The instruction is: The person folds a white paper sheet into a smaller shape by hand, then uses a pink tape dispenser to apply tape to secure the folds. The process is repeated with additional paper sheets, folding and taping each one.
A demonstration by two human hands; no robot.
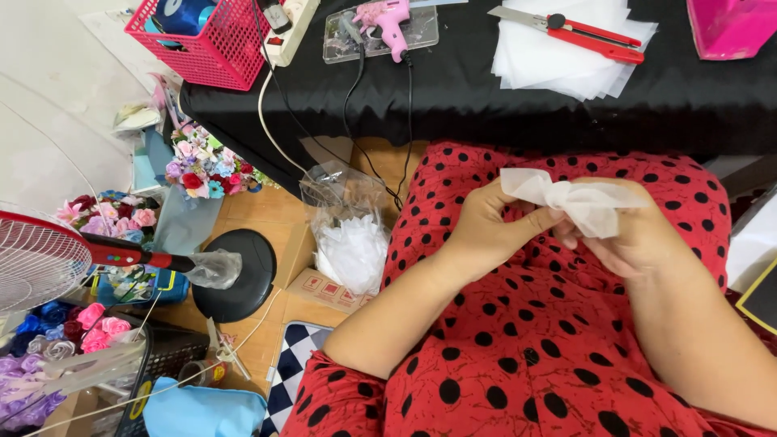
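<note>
Holding a thin, see-through white piece of crinkly fabric (576, 202) over my lap, I think I am in the middle of folding and bunching it into shape, with my left hand (486, 231) closed on one end and my right hand (635, 239) pinching the other. To go on, I judge I need soft, small pinches so the folds stay put. It looks light, floppy and wrinkled, just below the black table (566, 105) edge.

Red garment (518, 340) with black polka dots
</note>
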